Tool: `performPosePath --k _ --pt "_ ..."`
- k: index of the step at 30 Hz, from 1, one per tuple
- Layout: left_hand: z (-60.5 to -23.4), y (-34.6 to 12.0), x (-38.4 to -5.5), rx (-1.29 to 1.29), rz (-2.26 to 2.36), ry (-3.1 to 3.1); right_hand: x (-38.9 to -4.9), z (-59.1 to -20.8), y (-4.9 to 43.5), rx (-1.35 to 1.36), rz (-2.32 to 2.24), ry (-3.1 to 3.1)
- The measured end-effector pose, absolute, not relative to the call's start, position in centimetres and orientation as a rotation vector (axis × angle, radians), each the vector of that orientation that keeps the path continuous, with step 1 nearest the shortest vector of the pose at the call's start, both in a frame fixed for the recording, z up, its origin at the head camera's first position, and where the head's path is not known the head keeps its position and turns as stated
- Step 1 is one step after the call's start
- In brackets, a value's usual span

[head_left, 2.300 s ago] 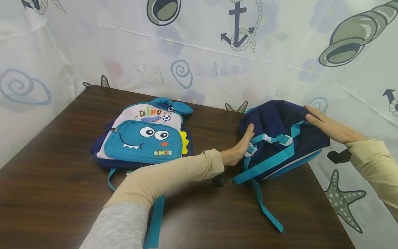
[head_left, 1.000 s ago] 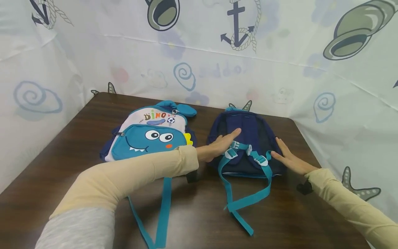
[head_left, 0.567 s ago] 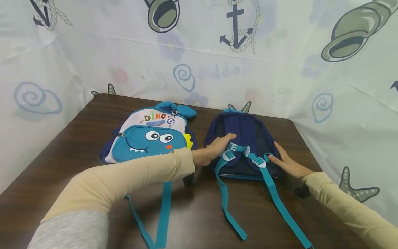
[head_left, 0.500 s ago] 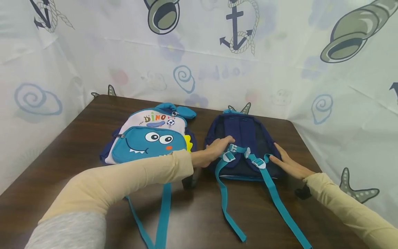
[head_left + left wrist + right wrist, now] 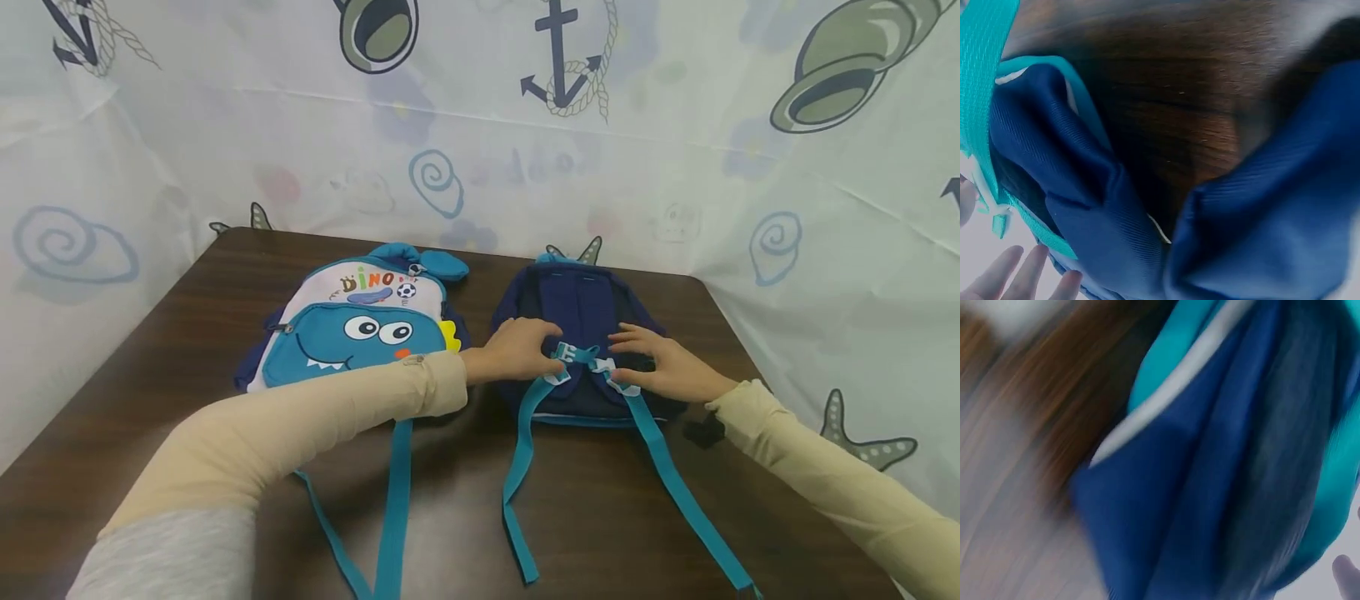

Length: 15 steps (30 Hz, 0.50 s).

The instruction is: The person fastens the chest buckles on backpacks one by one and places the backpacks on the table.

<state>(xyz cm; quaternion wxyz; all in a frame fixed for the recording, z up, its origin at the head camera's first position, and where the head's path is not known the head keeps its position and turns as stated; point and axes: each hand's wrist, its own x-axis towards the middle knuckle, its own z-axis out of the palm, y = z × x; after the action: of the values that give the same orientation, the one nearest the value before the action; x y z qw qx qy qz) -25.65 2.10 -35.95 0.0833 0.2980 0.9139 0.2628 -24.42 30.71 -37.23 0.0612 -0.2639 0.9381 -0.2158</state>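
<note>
A navy backpack (image 5: 579, 292) lies back side up on the table, its teal straps (image 5: 675, 483) trailing toward me. A short teal strap with a white clip buckle (image 5: 567, 352) links its two shoulder straps. My left hand (image 5: 513, 352) is at the left end of that buckle, fingers bent and thumb apart. Over the right strap's white adjuster (image 5: 627, 389), my right hand (image 5: 671, 365) has its fingers and thumb spread apart. In the left wrist view, loose fingers (image 5: 1025, 272) show beside the strap. One fingertip (image 5: 1346, 575) shows at the right wrist view's edge, which is blurred.
To the left lies a dinosaur backpack (image 5: 356, 333), face up, partly covered by my left forearm; its teal straps (image 5: 394, 517) run to the front. A printed white sheet (image 5: 480, 125) hangs behind the dark wooden table (image 5: 450, 533).
The navy backpack, first tilted between my hands, now lies flat beside the dinosaur one. My hands have since moved from its sides inward to the buckle and straps.
</note>
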Motion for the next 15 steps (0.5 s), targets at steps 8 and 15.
performPosePath --k 8,15 --pt "-36.1 4.0 -26.6 0.959 0.675 2.744 -25.3 -37.3 28.3 -0.835 -0.404 2.905" --pt "-36.3 3.9 -26.9 1.067 0.763 2.747 -26.0 -36.5 27.6 -0.906 -0.271 2.916"
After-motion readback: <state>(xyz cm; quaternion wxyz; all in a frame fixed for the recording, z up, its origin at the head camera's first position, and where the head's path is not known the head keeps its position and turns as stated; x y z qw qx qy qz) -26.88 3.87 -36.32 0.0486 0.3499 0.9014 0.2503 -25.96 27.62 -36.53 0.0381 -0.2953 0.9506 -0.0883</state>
